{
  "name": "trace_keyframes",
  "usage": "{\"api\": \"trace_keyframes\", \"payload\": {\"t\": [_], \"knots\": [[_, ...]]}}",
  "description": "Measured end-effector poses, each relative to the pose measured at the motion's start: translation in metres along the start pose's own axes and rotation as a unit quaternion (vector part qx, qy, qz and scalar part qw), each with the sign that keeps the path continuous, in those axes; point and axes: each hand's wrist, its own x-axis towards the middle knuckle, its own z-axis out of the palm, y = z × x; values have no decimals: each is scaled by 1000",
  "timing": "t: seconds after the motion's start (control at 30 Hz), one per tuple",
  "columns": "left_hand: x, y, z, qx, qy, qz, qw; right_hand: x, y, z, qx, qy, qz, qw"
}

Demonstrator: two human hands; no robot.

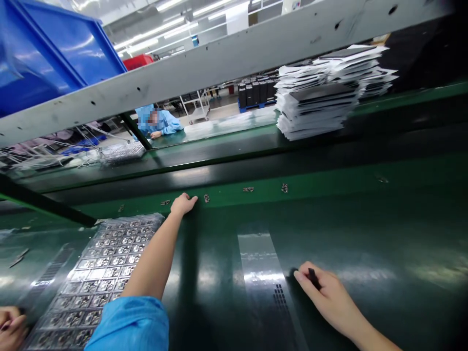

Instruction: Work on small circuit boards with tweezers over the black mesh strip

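Reaching far out, our left hand [184,204] rests on the light green strip [329,183] just past the far corner of the clear plastic tray with many little pockets [106,263]. Its fingers curl down onto the strip, and we cannot tell if they pinch anything. A small grey metal part [206,198] lies just beside the fingertips. More like it [248,189] sit loose along the strip, farther from the tray.

Our right hand [321,287] lies on the dark green belt [365,234], well away from the tray on the right. It is closed around a small black piece [313,277], held between thumb and fingers. A shiny clear strip of film [259,258] lies flat between this hand and the tray.

Most pockets of the tray look full of little parts, so we think much of the filling is done. The loose parts on the strip are what is left lying out.

Another hand [10,326] touches the near corner of the tray; it does not look like ours. Far behind the tray, to the right, stands a tall stack of white paper sheets [321,97]. Above the tray hangs a big blue plastic bin [47,53].
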Motion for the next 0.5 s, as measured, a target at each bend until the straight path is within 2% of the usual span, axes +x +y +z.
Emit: {"api": "trace_keyframes", "payload": {"t": [0.17,0.37,0.5], "knots": [[3,1,14,36,2,-20,999,4,4,5,-1,3,13,1000],[8,-7,6,12,-14,-10,1000,10,2,4,3,10,10,1000],[0,-12,1,-42,-4,-4,999,12,-2,2,2,18,0,1000]]}}
